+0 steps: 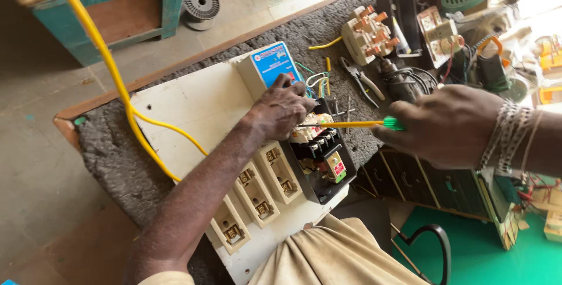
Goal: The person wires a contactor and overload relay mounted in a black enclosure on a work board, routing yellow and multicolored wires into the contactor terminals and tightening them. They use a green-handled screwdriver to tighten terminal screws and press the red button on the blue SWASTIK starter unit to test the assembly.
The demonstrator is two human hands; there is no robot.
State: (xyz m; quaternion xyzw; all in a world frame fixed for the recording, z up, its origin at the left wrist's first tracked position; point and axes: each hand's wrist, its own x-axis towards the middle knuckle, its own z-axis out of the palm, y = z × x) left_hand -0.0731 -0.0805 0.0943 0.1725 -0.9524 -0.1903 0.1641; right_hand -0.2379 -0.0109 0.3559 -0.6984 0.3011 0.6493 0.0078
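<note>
Grip: R hand [448, 124] fist closed on yellow screwdriver [351, 124], level; L hand [283, 108] fingers curled, pressing contactor [322, 156].

Three cream fuse holders [256, 193], one screwdriver [357, 124], one pliers [363, 79], two hands [283, 108]

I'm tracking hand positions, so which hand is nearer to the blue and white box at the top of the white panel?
Left. The left hand rests right against the blue and white box, fingertips at its lower edge. The right hand is well off to the side, gripping the yellow screwdriver.
</note>
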